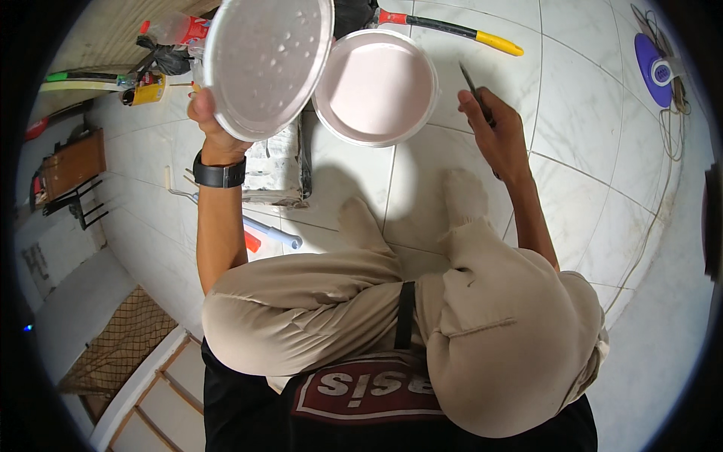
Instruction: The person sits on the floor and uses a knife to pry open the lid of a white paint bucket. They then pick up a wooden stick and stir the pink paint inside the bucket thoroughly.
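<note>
My left hand [218,124] grips a white plastic lid [269,64] by its left edge, raised and tilted beside an open bucket, with droplets on its face. The white bucket [321,102] stands on the tiled floor, holding smooth pale pink liquid [376,83]. My right hand [493,132] is closed on a thin dark pointed tool [467,75], to the right of the bucket; its exact kind is hard to make out. A paint tray [273,169] coated in white lies below the lid, partly hidden by it and my left hand.
A roller pole [444,27] lies behind the bucket. A blue handle [275,233] rests near my left knee. A purple device [651,68] with cords is at right. Bottle [173,29], yellow container [151,90] and wooden board [75,162] are at left.
</note>
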Demonstrator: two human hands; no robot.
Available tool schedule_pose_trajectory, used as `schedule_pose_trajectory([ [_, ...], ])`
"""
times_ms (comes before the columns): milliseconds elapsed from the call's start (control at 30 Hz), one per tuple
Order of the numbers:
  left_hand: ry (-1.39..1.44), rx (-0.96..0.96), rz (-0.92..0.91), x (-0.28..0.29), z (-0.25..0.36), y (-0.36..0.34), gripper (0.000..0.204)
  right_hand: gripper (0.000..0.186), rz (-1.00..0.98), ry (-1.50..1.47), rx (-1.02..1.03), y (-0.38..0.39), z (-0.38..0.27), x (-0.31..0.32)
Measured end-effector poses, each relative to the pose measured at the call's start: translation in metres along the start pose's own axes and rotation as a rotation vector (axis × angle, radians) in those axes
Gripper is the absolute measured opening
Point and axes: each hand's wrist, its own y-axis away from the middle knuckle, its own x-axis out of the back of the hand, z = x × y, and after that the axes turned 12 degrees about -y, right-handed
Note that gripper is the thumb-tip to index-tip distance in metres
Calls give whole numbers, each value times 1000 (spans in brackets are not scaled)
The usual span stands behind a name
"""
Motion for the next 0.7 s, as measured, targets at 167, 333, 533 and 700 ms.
schedule_pose_trajectory([
  [167, 36, 64, 185, -60, 13, -22, 129, 40, -103, -121, 296, -56, -39, -17],
  [333, 623, 170, -165, -73, 5, -31, 143, 43, -401, -194, 23, -105, -114, -32],
  [533, 879, 175, -271, -78, -3, -28, 137, 40, -534, -297, -147, -129, -108, -43],
  [700, 904, 198, -205, -78, 4, -26, 125, 39, -573, -409, -153, -131, -101, -41],
])
